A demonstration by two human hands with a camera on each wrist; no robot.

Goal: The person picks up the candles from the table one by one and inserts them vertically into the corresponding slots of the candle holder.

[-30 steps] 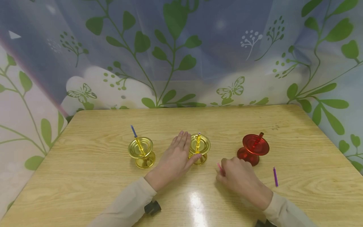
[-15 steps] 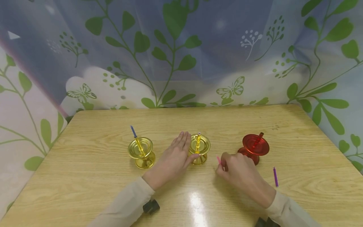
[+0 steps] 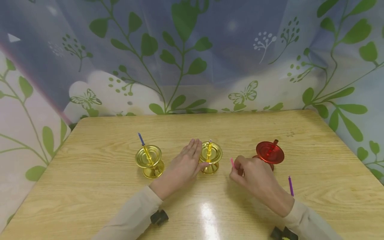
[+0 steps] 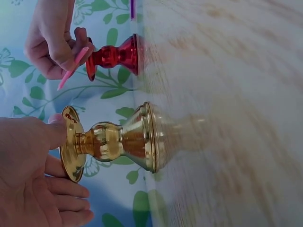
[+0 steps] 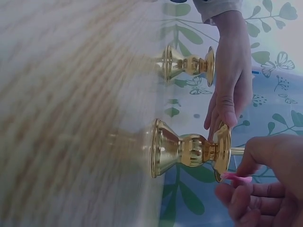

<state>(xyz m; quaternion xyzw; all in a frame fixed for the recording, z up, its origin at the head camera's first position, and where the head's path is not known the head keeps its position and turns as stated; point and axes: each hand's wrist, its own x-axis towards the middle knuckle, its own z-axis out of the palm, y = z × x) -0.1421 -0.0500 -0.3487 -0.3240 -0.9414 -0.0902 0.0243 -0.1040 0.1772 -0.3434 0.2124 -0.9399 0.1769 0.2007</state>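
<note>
In the head view, my left hand point(image 3: 183, 170) lies straight-fingered along the left side of the middle gold candle holder point(image 3: 211, 168). Its thumb touches the rim of the dish, as the left wrist view shows on the same holder point(image 4: 107, 142). My right hand point(image 3: 260, 181) pinches a thin pink candle point(image 3: 232, 162) between thumb and fingers, to the right of that holder and apart from it in the head view. The pink candle point(image 4: 72, 70) is tilted in the left wrist view. The middle holder's tube stands upright, with a pale tip at its top.
A second gold candle holder point(image 3: 154, 170) stands at left with a blue candle point(image 3: 141, 139) in its tube. The red candle holder point(image 3: 267, 153) is behind my right hand, which hides part of its base. A purple candle point(image 3: 291, 185) lies on the wooden table point(image 3: 114, 200).
My right hand has risen away from near the tabletop with the pink candle, moving slightly farther forward. The left hand has stayed at the middle holder, almost still.
</note>
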